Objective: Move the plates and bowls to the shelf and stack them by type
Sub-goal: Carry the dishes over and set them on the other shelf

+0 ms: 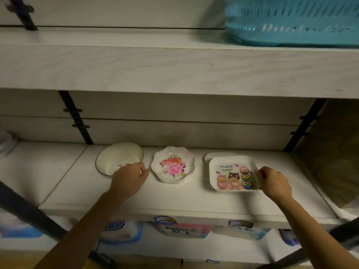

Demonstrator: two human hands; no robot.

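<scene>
Packaged goods [180,231] below, pale wood shelf [174,199] (dim), teal basket [291,20] above.

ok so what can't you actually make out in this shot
Head view only:
- White bowl: near rim hidden by the left hand; inside print too small.
- Floral plates: count unclear, edges overlap.
- Blue basket: cut off by the frame, blurred.
- Packages below the shelf: labels blurred.
</scene>
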